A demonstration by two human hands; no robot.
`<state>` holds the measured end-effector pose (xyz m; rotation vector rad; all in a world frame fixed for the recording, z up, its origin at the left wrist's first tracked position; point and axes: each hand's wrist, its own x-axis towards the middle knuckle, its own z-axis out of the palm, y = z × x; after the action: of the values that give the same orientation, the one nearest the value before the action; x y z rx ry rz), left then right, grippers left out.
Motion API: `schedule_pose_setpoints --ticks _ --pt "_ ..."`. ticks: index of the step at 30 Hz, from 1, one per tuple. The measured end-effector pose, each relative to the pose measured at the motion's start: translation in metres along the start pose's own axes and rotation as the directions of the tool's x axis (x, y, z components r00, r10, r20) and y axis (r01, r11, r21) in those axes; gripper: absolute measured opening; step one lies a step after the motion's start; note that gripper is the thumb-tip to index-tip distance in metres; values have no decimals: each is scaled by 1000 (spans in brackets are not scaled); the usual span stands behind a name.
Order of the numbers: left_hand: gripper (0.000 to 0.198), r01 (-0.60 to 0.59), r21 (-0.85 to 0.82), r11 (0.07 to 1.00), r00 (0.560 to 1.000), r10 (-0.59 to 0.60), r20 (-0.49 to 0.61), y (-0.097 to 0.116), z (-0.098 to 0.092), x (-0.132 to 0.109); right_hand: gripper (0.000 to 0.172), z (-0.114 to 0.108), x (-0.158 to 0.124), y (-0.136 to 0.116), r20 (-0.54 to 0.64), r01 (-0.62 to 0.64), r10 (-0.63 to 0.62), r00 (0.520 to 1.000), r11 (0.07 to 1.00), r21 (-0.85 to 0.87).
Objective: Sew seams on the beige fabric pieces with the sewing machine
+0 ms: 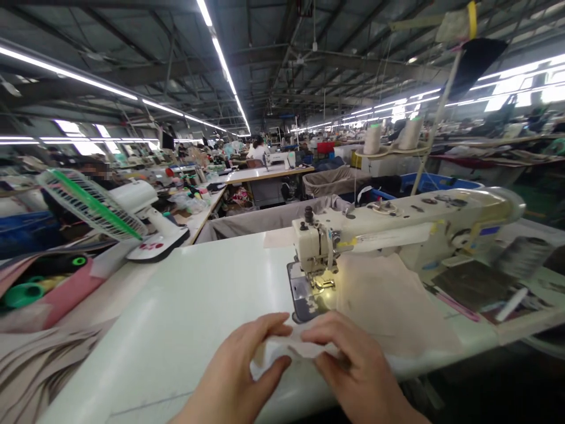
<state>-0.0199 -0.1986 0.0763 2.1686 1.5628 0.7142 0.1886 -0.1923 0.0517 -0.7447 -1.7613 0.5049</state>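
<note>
Both my hands hold a small piece of white fabric (282, 348) near the front edge of the white sewing table (198, 312). My left hand (241, 368) pinches its left side between thumb and fingers. My right hand (353, 365) grips its right side with curled fingers. Just beyond them is the lit needle area and presser foot (321, 281) of a cream industrial sewing machine (397, 227). A larger beige cloth (388, 300) lies under the machine's arm to the right.
A white desk fan with a green blade (110, 209) stands at the table's left. Thread cones (26, 291) and cloth pieces lie at far left. Two thread spools (391, 138) stand behind the machine. Dark items (472, 285) lie at right. Other workstations and people are far back.
</note>
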Motion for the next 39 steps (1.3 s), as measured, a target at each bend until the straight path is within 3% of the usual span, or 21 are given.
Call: schedule_pose_setpoints --ticks 3,5,8,10,12,14,16,18,20,23,26,28,31,33,36,39 --pt "22 96 -117 989 978 -71 198 -17 2 13 16 -10 8 6 -38 -99 100 994 995 10" --pt "28 85 -132 988 976 -56 212 -25 -3 20 21 -14 15 10 -107 -160 155 982 986 -41" --pt "37 -74 7 997 994 74 -81 -36 -23 19 25 -22 25 13 -187 -131 117 975 990 -61" --pt "40 -237 204 950 914 289 -283 -45 -37 11 24 -30 30 15 -136 23 -24 990 1000 -11" --pt "41 -388 380 839 803 511 -307 -56 -44 1 24 -36 29 21 -7 157 -157 988 986 58" --pt "42 -495 466 734 747 633 -203 -69 -41 -9 25 -38 21 33 161 164 -180 970 980 110" --pt "46 -580 466 668 741 670 -40 -82 -28 -20 26 -36 6 49 347 54 -91 934 992 114" --pt "50 -658 404 636 730 670 135 -94 -13 -31 25 -33 -12 62 492 -82 51 869 996 41" --pt "50 -681 300 668 732 634 248 -99 -2 -42 26 -31 -27 68 561 -184 163 812 983 -19" --pt "44 -550 120 827 813 496 306 -94 3 -47 28 -33 -35 67 574 -282 267 774 957 -65" --pt "29 -251 -28 968 930 249 268 -84 4 -34 32 -33 -26 65 551 -390 392 737 912 -127" --pt "27 -36 -58 998 982 46 181 -80 8 -19 26 -28 -17 69 508 -455 457 730 880 -138" --pt "35 192 -35 981 979 -188 79 -80 17 4 23 -12 -8 83 401 -547 531 746 833 -85" --pt "34 269 -33 963 962 -267 58 -81 21 14 30 0 -7 92 271 -626 608 746 780 -28" --pt "34 292 -40 956 956 -290 53 -82 23 21 61 13 -11 98 75 -699 697 713 715 8" --pt "36 266 -26 964 963 -264 59 -84 24 20 48 14 -17 95 -6 -707 707 707 707 36"
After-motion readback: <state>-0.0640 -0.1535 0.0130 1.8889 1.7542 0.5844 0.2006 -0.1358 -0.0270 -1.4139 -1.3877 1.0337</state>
